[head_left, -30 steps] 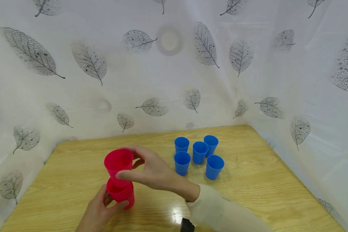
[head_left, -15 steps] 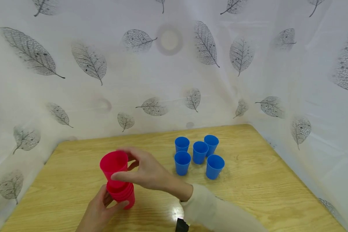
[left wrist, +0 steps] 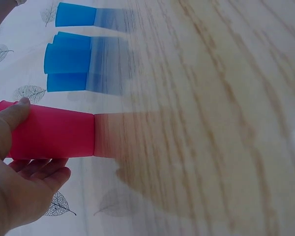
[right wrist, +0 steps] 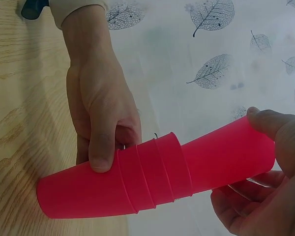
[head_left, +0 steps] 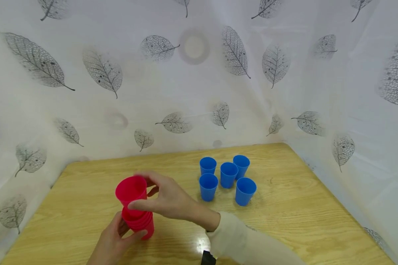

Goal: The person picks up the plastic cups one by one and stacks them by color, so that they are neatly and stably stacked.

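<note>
A stack of nested red cups (head_left: 148, 227) stands on the wooden table, left of the middle. My left hand (head_left: 112, 238) grips it low, thumb on the near side and fingers on the other. In the left wrist view the bottom cup (left wrist: 59, 132) meets the tabletop. Above, my right hand (head_left: 174, 198) holds another red cup (head_left: 130, 191) near its rim, between thumb and fingers. The right wrist view shows that cup (right wrist: 231, 152) with its lower part inside the top of the stack, its upper part sticking out at a slight tilt.
Several blue cups (head_left: 229, 175) stand mouth up in a group right of my right hand. The wooden table (head_left: 285, 221) is bordered at the back and sides by a white leaf-print sheet (head_left: 192, 84).
My right hand has moved a little left and down, bringing the red cup lower over the stack. The left hand and the blue cups have stayed in place.
</note>
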`<state>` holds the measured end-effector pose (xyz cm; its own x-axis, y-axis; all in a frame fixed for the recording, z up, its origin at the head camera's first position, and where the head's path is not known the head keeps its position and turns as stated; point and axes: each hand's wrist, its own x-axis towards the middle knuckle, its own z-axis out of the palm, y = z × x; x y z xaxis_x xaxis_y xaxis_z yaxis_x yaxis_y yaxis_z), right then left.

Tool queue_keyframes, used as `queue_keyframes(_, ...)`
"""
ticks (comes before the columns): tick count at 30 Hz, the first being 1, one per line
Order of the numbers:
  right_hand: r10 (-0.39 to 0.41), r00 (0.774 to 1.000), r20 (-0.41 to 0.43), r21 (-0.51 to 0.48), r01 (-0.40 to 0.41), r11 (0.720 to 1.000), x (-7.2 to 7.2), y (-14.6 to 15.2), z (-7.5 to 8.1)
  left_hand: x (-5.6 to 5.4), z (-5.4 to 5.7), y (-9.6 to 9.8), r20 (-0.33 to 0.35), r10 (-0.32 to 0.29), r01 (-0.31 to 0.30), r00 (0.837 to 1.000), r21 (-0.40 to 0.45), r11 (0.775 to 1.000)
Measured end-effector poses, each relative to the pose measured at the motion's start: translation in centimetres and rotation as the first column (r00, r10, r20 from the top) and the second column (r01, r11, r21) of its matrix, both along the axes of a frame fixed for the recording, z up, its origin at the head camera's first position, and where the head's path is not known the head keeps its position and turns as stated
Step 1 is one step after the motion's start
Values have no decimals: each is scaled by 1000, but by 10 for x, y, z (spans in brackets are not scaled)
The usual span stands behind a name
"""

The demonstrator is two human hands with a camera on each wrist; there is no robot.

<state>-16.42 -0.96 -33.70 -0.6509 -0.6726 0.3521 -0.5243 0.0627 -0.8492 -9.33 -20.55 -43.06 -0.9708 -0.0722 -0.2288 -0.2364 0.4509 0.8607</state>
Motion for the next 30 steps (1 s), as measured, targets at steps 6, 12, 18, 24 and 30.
queue_keyframes(6,-12,1000,-3,27,12,1000,1,1,0,0,0,1,-11,6,-5,1000,9,1000)
queue_keyframes(12,-23,1000,15,51,22,998,1,2,-3,0,-2,0,-22,4,-3,1000,12,1000)
queue_keyframes(18,-33,999,-19,70,34,997,1,3,-7,0,-4,0,-10,12,-12,1000,4,1000)
queue_keyframes(24,-34,999,-34,81,37,996,0,2,-10,0,-3,0,-31,5,-5,1000,-3,1000)
queue_keyframes(30,-36,999,-15,102,37,994,1,3,-12,-1,-1,1,-9,11,-11,1000,8,1000)
